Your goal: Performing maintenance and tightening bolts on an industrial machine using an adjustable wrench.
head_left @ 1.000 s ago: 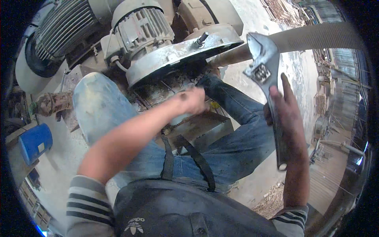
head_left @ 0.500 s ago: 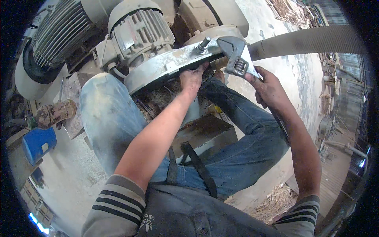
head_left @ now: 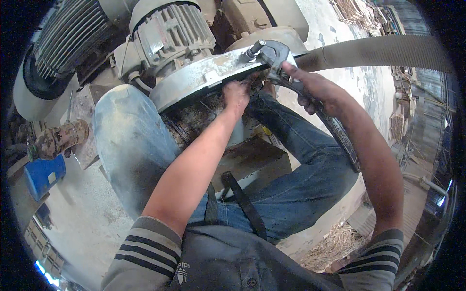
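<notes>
My right hand (head_left: 318, 91) is closed around a large adjustable wrench (head_left: 340, 137), its thumb near the adjusting screw. The long handle slants down beside my right forearm. At the wrench's upper end, the jaw sits right beside a threaded bolt (head_left: 253, 50) that sticks up from a round, pale metal housing (head_left: 191, 83); whether it grips the bolt I cannot tell. Under the near rim of that housing reaches my left hand (head_left: 236, 95). Its fingers are hidden by the rim and dark, dirty parts there.
Behind the housing stands a dusty finned motor (head_left: 174, 36), with a larger motor (head_left: 73, 34) at far left. A thick ribbed hose (head_left: 374, 53) runs off right. A metal box (head_left: 252, 162) lies between my knees, and a blue container (head_left: 44, 175) is at left.
My right hand has swung the wrench leftward, bringing its jaw from right of the bolt to beside it. The handle now shows along my forearm. My left hand stays under the rim.
</notes>
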`<state>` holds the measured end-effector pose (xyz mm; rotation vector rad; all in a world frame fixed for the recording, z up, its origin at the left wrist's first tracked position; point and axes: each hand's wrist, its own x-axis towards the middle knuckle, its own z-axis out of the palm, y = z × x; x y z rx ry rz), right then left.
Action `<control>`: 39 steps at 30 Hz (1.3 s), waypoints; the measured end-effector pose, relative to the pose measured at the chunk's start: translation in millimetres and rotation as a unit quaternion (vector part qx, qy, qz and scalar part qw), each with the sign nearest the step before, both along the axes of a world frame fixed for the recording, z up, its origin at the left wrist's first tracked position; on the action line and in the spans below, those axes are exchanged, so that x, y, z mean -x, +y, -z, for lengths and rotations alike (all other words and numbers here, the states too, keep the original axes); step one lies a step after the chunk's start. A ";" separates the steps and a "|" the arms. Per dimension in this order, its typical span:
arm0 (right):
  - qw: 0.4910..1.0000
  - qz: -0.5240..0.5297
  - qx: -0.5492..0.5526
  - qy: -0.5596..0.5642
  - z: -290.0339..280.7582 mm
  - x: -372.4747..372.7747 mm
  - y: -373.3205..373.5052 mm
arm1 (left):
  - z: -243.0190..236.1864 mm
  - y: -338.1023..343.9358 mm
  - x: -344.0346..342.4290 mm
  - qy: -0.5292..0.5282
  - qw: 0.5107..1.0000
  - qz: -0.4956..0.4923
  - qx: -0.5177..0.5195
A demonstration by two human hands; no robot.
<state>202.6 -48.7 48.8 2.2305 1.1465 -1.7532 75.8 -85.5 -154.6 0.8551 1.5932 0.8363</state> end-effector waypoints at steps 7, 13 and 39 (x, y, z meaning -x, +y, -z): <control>0.993 -0.091 -0.049 -0.063 -3.4 -9.1 0.4 | 17.5 1.5 -8.3 -0.102 0.991 -0.077 -0.034; 0.977 -0.148 -0.138 -0.069 -16.5 -17.1 11.7 | -6.2 0.6 -4.6 -0.088 0.995 -0.026 0.047; 0.906 -0.341 -0.230 -0.094 7.1 -38.2 31.2 | 13.4 1.5 -10.7 -0.079 0.992 -0.064 -0.075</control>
